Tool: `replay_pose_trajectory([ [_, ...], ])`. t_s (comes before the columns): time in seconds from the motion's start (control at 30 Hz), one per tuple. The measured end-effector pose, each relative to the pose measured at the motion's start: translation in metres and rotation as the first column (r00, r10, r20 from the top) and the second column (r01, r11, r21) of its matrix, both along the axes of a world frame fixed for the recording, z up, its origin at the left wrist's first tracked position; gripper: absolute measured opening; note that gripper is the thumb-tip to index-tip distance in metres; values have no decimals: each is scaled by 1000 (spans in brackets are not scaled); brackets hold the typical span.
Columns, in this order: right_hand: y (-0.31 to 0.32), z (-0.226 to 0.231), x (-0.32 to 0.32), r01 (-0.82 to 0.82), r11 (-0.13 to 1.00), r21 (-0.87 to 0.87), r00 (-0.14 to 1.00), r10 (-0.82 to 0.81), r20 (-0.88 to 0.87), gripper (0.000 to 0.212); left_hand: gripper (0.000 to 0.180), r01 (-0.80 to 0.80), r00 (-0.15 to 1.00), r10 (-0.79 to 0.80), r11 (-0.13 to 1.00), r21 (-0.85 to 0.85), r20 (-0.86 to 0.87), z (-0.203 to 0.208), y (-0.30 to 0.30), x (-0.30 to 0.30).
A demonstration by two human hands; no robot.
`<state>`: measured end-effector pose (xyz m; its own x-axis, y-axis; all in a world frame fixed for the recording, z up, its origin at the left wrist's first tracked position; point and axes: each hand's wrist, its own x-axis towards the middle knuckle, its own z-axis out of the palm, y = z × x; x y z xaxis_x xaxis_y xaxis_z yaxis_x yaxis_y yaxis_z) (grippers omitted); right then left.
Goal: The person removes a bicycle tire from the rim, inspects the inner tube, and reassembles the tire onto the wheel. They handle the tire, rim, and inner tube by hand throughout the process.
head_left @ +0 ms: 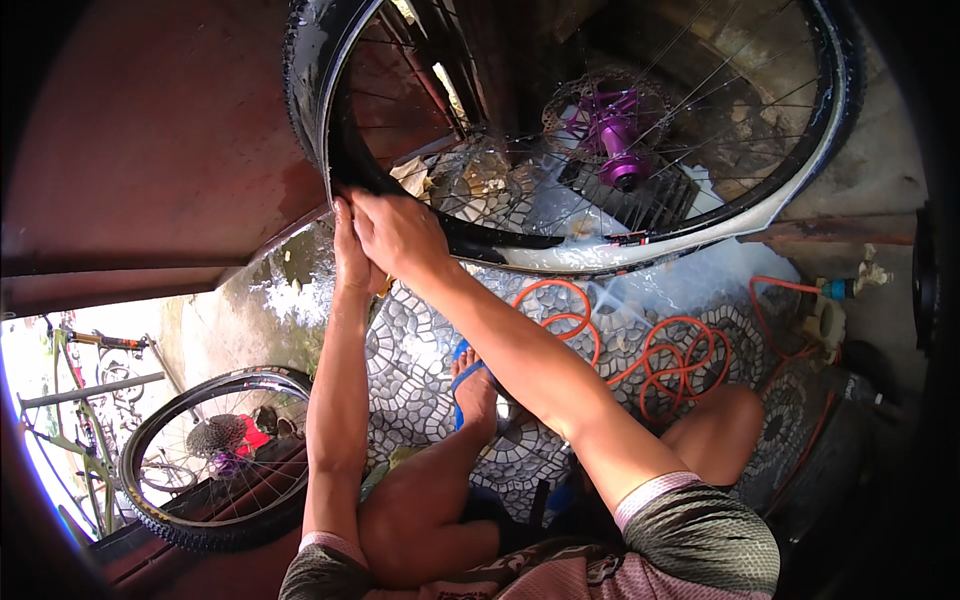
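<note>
A bicycle wheel [333, 110] with a purple hub [617, 140] and a disc rotor [570, 105] is in front of me. Its knobby black tire [300, 85] stands away from the rim on the left, and a wet white coating shows along its lower part. At the wheel's lower left, my left hand [354, 252] is closed on the tire, its thumb pointing up. My right hand [402, 234] lies beside and partly over it, its curled fingers on the tire at the rim edge. The fingertips of both hands are hidden.
An orange hose [655, 365] coils over the pebble-mosaic floor [410, 345], where whitish liquid lies under the wheel. A dark drain grate [640, 195] shows through the spokes. At lower left are another wheel [150, 510] and a green bike frame [95, 465]. A reddish-brown panel [170, 140] stands left.
</note>
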<state>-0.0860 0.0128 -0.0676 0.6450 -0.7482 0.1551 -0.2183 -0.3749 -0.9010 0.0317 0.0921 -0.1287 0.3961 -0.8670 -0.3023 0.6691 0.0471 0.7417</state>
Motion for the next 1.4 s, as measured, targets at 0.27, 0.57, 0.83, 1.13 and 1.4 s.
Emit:
replay_pose_trajectory([
  [0.27,17,-30,-46,-98,993,-66,938,70,-338,28,72,-90,994,91,996,-27,64,14,0,-9],
  [0.57,9,-94,-96,-176,981,78,766,186,-616,34,57,-188,962,184,982,1,201,11,-6,-17],
  [0.83,-37,-107,-239,27,979,200,821,93,-563,30,49,-287,823,-42,830,478,567,-52,4,-30],
  [1.13,-24,-116,-257,256,709,657,963,-127,-239,21,32,-299,828,17,859,416,560,-62,-1,-42],
  [1.4,-33,-125,-286,385,912,145,667,-166,-726,18,37,-183,976,150,960,214,160,-89,10,-46],
])
